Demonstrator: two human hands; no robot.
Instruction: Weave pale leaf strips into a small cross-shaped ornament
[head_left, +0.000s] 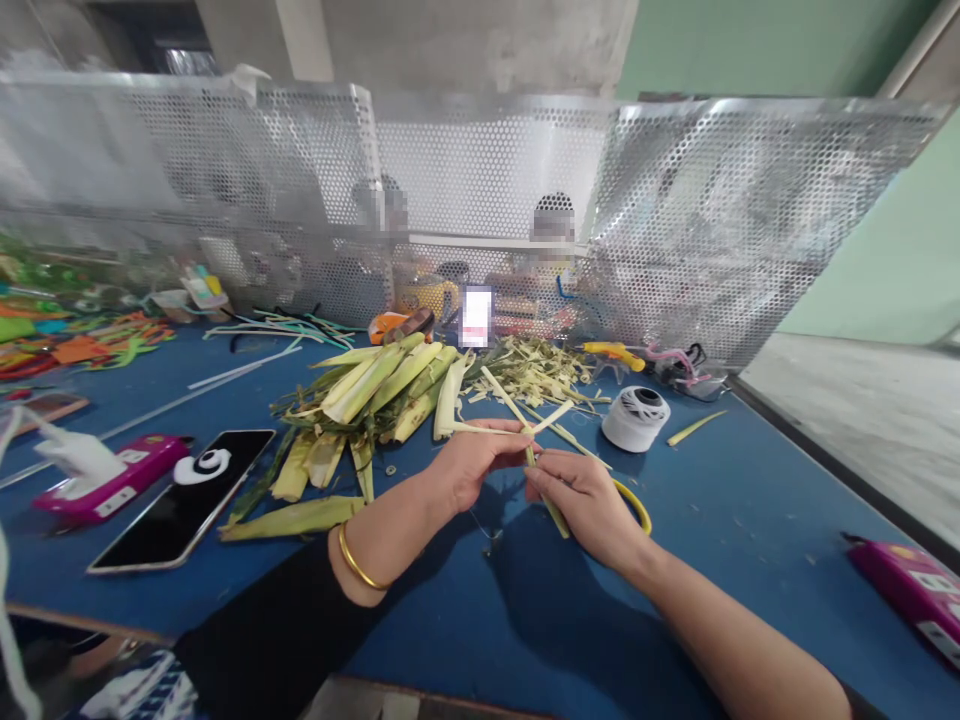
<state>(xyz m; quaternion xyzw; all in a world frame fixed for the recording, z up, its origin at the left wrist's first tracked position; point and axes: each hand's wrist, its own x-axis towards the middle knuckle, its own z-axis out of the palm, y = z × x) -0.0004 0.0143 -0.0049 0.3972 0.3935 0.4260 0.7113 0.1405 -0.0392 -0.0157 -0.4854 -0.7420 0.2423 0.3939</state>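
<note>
Pale green corn husk strips (555,416) cross one another between my hands, with ends sticking up and one end hanging down. My left hand (472,465) pinches the strips near their crossing. Just below it, my right hand (585,495) closes its fingers on the hanging strip. A yellow loop (636,505), partly hidden by my right hand, lies on the table. Beyond my left hand lies a pile of corn husks (382,390). Torn husk scraps (536,370) are heaped behind the strips. A spool of white thread (636,418) stands to the right.
On the blue table (735,560) lie a black phone (184,505), a magenta power strip (112,480) and another magenta power strip (911,600). A lit phone screen (476,316) stands before a perforated metal screen (487,170). Yellow-handled pliers (615,353) lie at the back right.
</note>
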